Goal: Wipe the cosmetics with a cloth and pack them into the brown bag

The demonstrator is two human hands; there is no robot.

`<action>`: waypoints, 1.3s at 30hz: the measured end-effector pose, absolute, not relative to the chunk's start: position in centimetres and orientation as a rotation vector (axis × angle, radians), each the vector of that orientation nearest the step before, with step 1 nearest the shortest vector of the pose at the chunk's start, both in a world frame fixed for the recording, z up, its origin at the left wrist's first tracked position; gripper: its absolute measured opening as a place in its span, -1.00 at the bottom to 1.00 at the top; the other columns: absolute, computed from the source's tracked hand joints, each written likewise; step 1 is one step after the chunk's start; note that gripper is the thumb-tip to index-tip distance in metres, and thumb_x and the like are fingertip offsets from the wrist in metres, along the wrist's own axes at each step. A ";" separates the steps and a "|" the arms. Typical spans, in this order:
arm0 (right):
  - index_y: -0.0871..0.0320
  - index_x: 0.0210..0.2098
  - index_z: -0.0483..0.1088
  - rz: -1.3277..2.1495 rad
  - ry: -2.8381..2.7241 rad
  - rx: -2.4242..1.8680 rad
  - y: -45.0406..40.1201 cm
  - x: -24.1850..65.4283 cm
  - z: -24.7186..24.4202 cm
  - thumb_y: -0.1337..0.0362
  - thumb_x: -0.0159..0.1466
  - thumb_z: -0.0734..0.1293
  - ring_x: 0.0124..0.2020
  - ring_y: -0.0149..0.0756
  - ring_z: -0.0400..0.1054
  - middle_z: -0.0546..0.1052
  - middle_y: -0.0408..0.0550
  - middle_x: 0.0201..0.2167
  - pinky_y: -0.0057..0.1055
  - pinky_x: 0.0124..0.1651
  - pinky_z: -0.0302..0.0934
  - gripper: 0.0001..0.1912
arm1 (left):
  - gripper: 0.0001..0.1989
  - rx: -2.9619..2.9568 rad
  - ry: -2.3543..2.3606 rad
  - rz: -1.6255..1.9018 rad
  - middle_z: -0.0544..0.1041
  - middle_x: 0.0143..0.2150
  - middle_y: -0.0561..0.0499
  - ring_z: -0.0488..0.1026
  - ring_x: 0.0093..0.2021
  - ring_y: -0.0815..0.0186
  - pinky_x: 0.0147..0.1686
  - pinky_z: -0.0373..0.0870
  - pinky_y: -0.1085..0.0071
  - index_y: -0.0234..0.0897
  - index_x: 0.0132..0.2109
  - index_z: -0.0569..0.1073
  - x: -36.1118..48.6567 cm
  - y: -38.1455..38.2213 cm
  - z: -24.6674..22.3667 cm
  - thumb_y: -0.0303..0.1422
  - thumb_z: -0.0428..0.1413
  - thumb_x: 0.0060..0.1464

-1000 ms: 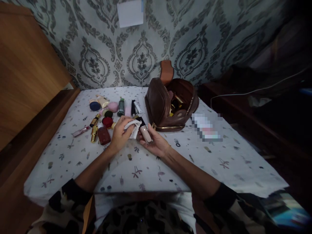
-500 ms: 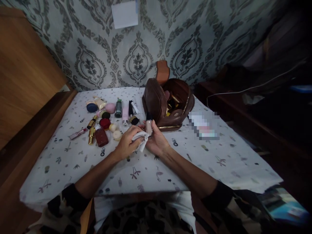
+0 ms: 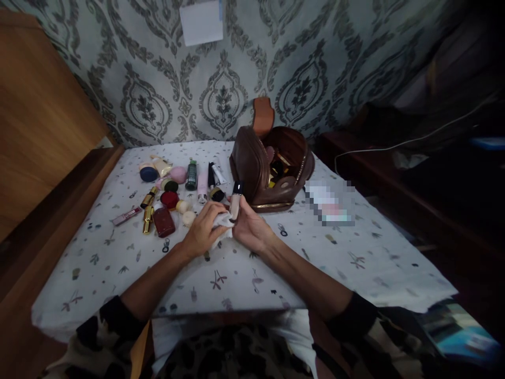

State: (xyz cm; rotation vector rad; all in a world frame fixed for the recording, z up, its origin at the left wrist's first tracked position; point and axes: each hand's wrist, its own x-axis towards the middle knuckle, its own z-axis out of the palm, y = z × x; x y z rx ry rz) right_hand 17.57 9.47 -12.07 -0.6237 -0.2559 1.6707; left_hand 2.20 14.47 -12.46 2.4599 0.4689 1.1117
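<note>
My right hand [image 3: 253, 226] is closed on a small beige bottle [image 3: 235, 205] with a black cap, which leans slightly. A white cloth [image 3: 223, 220] is pinched in my left hand [image 3: 204, 230] and touches the lower part of the bottle. Behind the bottle stands an open brown bag [image 3: 252, 168] with several items inside. To the left of my hands lie cosmetics, among them a dark red bottle [image 3: 163, 222], a gold tube [image 3: 148, 220], a dark green bottle [image 3: 191, 175] and a pink tube [image 3: 202, 187].
A patterned white cloth covers the table [image 3: 244, 284]. A pink sponge [image 3: 178, 174] and a dark blue round container [image 3: 148, 174] sit at the back left. Right of the bag lies a pixelated object [image 3: 331, 204]. A wooden panel [image 3: 47, 89] rises on the left.
The bottle has tilted, its cap shifting slightly left. My left hand and the white cloth have moved a little left and remain against the bottle.
</note>
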 end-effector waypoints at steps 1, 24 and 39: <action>0.10 -0.25 0.49 1.659 -0.265 -0.634 9.5 17.7 -12.0 0.01 0.21 0.43 -0.39 -0.39 0.41 0.56 -0.21 -0.41 -0.44 -0.29 0.30 -0.71 | -0.81 2.445 0.469 1.126 0.41 -0.08 -0.08 0.41 -0.04 0.20 -0.03 0.37 0.28 -0.24 -0.05 0.32 2.2 14.5 -12.4 -0.35 0.12 0.22; 0.15 -0.29 0.53 1.489 -0.340 -0.664 10.2 18.0 -12.9 0.24 0.10 0.54 -0.30 -0.42 0.48 0.62 -0.14 -0.32 -0.55 -0.24 0.39 -0.78 | -0.63 2.069 0.732 0.780 0.49 -0.42 0.06 0.39 -0.41 0.32 -0.34 0.31 0.44 -0.32 -0.21 0.46 2.1 14.6 -11.2 -0.06 0.08 0.17; 0.21 -0.33 0.50 1.638 -0.552 -0.790 8.9 16.9 -12.6 0.11 0.14 0.48 -0.48 -0.38 0.42 0.57 -0.09 -0.47 -0.52 -0.52 0.28 -0.72 | -0.60 1.981 0.886 1.252 0.48 -0.25 -0.02 0.39 -0.27 0.31 -0.20 0.33 0.41 -0.30 -0.11 0.47 1.0 15.7 -9.8 -0.07 -0.05 0.26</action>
